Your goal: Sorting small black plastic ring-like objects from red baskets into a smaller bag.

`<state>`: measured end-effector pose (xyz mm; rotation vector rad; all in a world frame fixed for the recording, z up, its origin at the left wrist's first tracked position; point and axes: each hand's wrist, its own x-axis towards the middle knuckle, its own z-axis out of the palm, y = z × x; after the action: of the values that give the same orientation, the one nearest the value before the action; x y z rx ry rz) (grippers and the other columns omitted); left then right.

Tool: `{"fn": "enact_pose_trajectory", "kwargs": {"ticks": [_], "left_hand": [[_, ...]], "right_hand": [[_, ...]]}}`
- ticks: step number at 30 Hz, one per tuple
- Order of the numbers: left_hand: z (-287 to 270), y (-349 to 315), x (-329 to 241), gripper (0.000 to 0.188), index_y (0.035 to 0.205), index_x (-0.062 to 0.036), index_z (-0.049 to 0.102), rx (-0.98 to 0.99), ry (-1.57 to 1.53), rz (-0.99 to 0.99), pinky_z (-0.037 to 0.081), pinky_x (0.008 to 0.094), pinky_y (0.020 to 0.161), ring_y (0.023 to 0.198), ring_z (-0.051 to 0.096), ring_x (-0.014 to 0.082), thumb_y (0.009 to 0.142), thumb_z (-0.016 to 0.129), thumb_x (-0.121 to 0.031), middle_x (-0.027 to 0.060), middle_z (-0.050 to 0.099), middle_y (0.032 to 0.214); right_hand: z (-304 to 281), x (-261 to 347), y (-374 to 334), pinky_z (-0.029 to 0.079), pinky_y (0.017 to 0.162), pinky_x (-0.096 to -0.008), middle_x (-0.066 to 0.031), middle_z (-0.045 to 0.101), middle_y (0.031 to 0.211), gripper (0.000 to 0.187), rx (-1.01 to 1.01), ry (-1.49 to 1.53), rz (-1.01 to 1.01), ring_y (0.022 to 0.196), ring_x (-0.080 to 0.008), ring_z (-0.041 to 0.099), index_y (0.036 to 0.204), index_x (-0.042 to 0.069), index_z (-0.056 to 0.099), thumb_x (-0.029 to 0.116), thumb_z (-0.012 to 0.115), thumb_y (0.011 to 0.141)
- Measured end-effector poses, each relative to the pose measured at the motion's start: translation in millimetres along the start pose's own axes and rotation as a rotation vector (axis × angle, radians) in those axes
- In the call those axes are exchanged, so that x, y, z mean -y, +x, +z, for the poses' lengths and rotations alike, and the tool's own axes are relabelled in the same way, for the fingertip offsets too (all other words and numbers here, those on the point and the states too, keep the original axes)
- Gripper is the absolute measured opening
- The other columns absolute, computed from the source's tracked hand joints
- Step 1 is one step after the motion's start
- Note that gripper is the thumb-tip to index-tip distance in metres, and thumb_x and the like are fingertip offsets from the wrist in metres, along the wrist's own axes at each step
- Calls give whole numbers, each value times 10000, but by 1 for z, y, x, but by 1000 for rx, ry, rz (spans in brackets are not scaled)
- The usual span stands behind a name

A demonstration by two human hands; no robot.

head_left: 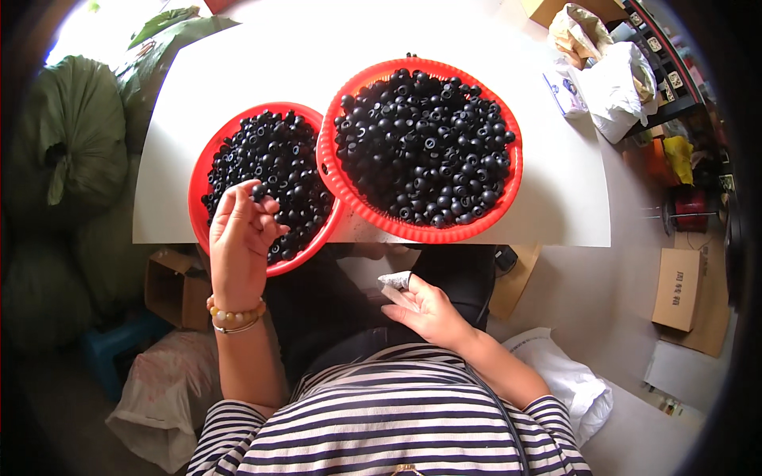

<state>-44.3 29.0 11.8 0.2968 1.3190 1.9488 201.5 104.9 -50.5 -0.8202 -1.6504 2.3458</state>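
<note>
My left hand (244,226), with a bead bracelet (236,314) and a thin bangle at its wrist, is raised over the near side of the smaller red basket (195,184). Its fingers are curled, and a small black ball-shaped part (259,191) with a hole is pinched at the fingertips. Many similar parts (274,151) fill this basket. My right hand (435,314) hovers above my lap, thumb and fingers stretched apart. A greyish-white wrap (394,280) covers one fingertip, with a pale translucent cover on the finger below; no part shows in this hand.
A larger red basket (517,170), heaped with black parts, overlaps the smaller one on the white table (556,198). Green sacks (75,131) stand at the left. White bags (623,91) lie at the table's far right; a cardboard box (677,289) is on the right.
</note>
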Motion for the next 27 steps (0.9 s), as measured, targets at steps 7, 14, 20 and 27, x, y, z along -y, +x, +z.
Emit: {"fn": "enact_pose_trajectory", "kwargs": {"ticks": [7, 14, 20, 27], "left_hand": [[23, -6, 0, 205, 1050, -13, 510, 0, 291, 43, 426, 167, 479, 556, 466, 25, 875, 493, -120, 19, 543, 715], [95, 3, 6, 172, 868, -20, 589, 361, 929, 570, 424, 209, 511, 600, 525, 92, 706, 646, -8, 39, 556, 727], [119, 19, 30, 185, 845, -41, 590, 465, 1284, 674, 453, 349, 649, 740, 555, 278, 695, 648, -131, 95, 528, 794], [119, 20, 34, 186, 830, -59, 594, 489, 1353, 659, 455, 350, 641, 739, 560, 275, 697, 650, -176, 77, 540, 799]], "right_hand": [[-17, -27, 12, 448, 668, -328, -161, 583, 803, 311, -94, -408, 147, 777, -213, 593, 888, -19, 506, 272, 585, 812], [-16, -34, 11, 429, 555, -319, -85, 565, 604, 374, -44, -403, 208, 569, -186, 565, 735, 26, 475, 375, 474, 868], [-16, -27, 6, 433, 600, -325, -95, 575, 647, 351, -14, -482, 245, 616, -214, 575, 766, 23, 493, 356, 461, 872], [-19, -34, 2, 442, 627, -337, -105, 585, 663, 337, 82, -578, 282, 646, -239, 587, 794, 20, 519, 346, 463, 861]]}}
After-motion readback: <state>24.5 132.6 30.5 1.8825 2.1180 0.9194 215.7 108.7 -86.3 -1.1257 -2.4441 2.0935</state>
